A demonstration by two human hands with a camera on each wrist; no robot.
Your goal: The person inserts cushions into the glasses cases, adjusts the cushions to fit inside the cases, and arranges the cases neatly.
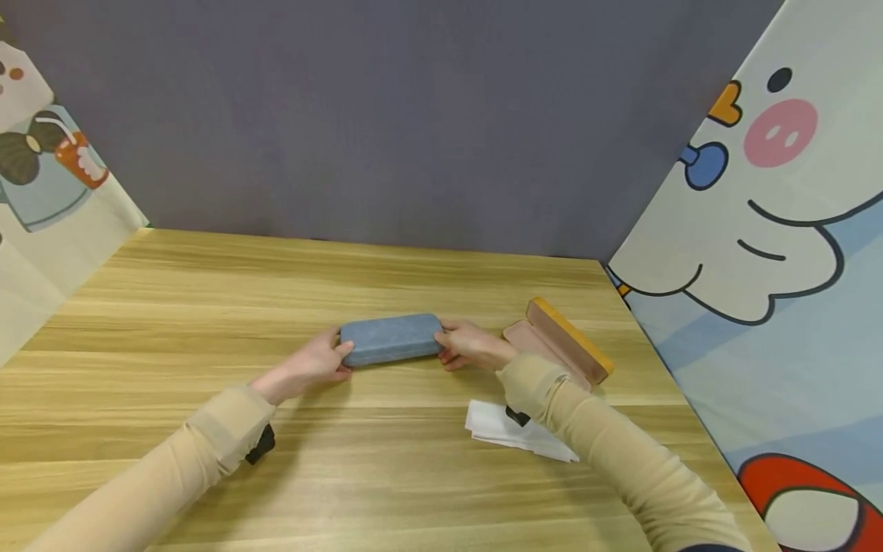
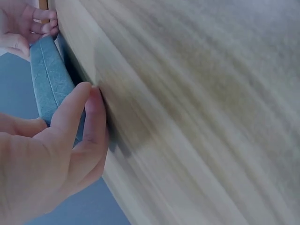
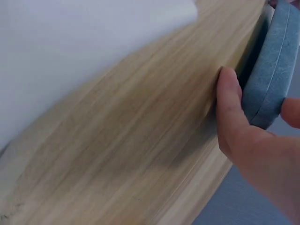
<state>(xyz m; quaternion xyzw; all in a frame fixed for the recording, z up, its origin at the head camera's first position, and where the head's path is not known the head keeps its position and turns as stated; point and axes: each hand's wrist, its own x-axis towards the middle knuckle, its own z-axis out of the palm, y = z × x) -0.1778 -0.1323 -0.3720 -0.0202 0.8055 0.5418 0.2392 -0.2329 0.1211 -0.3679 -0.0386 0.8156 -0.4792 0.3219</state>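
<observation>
A closed blue glasses case lies crosswise between my two hands near the middle of the wooden table. At its left end, my left hand grips it with the thumb on the near top edge and fingers at the underside. My right hand pinches the right end in much the same way. A seam runs along the side of the case in the left wrist view. Dark shadow shows beneath the case in the right wrist view; whether it is fully off the table I cannot tell.
An orange glasses case with a pinkish lining stands open beyond my right forearm. A folded white cloth or paper lies partly under that forearm. A grey partition rises behind the table, and printed cartoon panels flank it.
</observation>
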